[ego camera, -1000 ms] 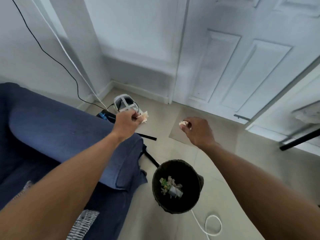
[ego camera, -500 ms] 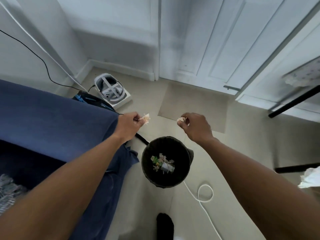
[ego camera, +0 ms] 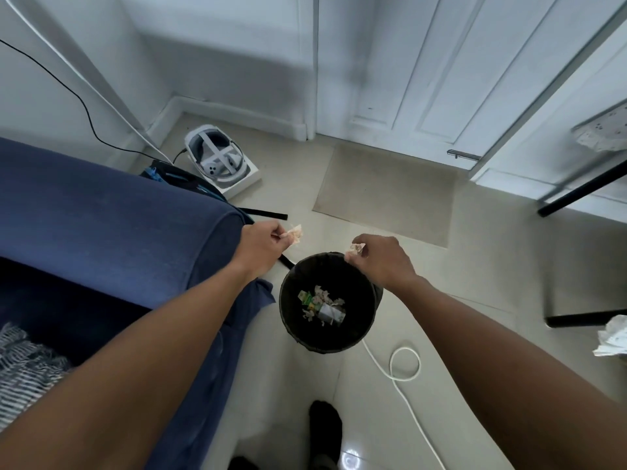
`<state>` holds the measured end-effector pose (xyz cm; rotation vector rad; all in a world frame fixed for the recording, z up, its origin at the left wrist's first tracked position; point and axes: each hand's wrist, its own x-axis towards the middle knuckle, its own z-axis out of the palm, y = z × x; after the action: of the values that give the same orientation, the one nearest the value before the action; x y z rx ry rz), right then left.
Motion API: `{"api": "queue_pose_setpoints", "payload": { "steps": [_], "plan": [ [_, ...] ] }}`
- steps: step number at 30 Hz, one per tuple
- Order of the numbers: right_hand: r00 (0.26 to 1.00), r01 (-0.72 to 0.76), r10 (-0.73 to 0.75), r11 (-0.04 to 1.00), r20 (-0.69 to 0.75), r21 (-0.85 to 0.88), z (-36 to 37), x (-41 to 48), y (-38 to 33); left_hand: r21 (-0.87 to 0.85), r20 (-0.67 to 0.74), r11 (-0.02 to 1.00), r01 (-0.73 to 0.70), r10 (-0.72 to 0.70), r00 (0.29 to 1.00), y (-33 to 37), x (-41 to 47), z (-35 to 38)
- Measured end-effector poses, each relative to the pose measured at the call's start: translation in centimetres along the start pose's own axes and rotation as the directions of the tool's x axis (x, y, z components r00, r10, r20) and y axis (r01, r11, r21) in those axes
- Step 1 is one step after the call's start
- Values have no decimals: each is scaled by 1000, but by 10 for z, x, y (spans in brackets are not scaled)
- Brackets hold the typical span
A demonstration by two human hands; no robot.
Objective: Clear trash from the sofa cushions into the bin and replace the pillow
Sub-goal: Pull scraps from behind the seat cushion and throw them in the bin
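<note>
A round black bin (ego camera: pixel 291 320) stands on the floor beside the blue sofa arm (ego camera: pixel 112 228), with paper scraps and a small carton at its bottom. My left hand (ego camera: pixel 263 247) pinches a pale crumpled paper scrap (ego camera: pixel 294 234) just left of the bin's far rim. Over that far rim, my right hand (ego camera: pixel 381 262) is closed on a smaller paper scrap (ego camera: pixel 354 250). A striped grey pillow (ego camera: pixel 23 368) shows partly on the sofa seat at the lower left.
A white headset on a white box (ego camera: pixel 220 161) and a dark bag (ego camera: pixel 176 178) lie behind the sofa arm. A white cable loop (ego camera: pixel 403 364) trails on the tiles right of the bin. A beige mat (ego camera: pixel 386 195) lies before the white door. Black table legs (ego camera: pixel 583 195) stand right.
The view has tilted down and moved closer to the bin. Both hands, each still holding its scrap, have come nearer the bin; the right one now hangs over its far rim.
</note>
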<state>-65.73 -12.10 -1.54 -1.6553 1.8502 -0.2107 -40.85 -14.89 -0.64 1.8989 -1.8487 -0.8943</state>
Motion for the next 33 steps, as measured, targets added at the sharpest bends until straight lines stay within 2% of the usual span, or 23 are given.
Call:
{"api": "queue_pose_setpoints", "payload": {
  "steps": [3,5,15,18,21,33],
  "plan": [
    [990,-21,28,999,139,-47,6,4,3,2,3,1000,-6,6,1000,-2,0,1],
    [986,-22,33,997,165,-68,8,6,4,-4,2,1000,-8,8,1000,-4,1,1],
    [988,-10,25,996,152,-94,4,12,-2,-25,33,1000,12,-12,999,-15,-4,2],
    [990,-5,20,995,143,-99,2,12,-4,-57,139,998,29,-21,990,-18,-2,3],
    [990,0,15,994,141,-106,2,13,-7,-8,214,999,36,-33,976,-20,-1,2],
    [990,23,-1,987,138,-157,-3,15,-21,-21,110,1000,22,-19,994,-24,-2,-15]
  ]
}}
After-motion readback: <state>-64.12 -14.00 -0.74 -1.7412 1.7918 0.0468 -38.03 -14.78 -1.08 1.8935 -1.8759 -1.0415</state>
